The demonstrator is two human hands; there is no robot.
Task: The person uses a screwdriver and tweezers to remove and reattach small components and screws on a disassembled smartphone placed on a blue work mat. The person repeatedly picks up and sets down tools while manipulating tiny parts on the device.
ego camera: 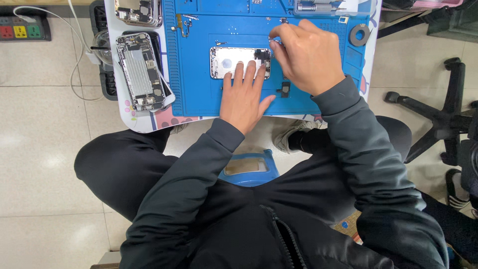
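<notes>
Seen from above: opened phone shell lying flat at the middle of a blue mat, long side running left to right. Left hand spread flat, palm down, fingers wide, fingertips pressing the near edge of the shell. Right hand curled at the shell's right end, fingers pinched narrow on a thin tool, too small to tell its kind. Small black part on the mat just right of the left hand, near the shell's lower right corner. Left of the mat, 1 stripped phone body with its insides showing, and 1 more beyond it at the table's far edge. Tape roll at the mat's right edge. Power strip on the floor, well left of the mat. Dark sleeves and lap below the mat.
</notes>
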